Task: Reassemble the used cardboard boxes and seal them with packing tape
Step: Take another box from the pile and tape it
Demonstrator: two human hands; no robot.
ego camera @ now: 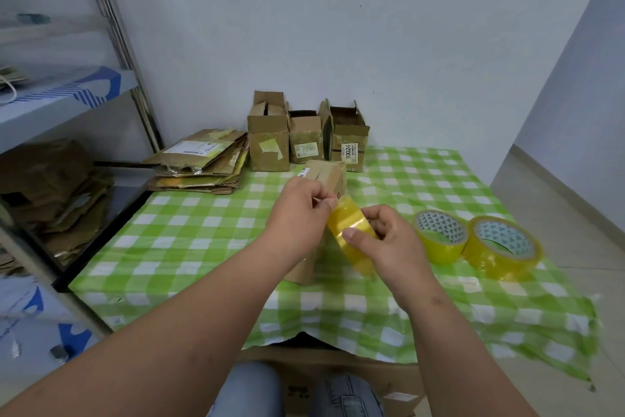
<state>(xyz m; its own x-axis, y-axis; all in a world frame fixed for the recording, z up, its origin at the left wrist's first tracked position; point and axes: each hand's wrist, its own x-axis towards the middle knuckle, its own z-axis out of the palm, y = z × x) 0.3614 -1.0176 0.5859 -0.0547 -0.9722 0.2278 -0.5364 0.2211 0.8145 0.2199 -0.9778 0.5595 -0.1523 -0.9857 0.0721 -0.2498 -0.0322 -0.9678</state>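
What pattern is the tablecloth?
Green and white check, tablecloth, head view.

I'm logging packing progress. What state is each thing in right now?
Tape roll in hand: held in the right hand; the left hand pinches at its edge.
Two spare tape rolls: lying flat on the tablecloth, untouched.
Box under the hands: lying on its side.
Three boxes by the wall: upright, tops open.
Flattened cardboard stack: still flat.

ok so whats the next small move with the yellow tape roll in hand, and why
Probably draw a strip off: the right hand grips the yellow tape roll, the left hand pinches at its top edge, and the brown cardboard box lies just behind, apparently awaiting tape.
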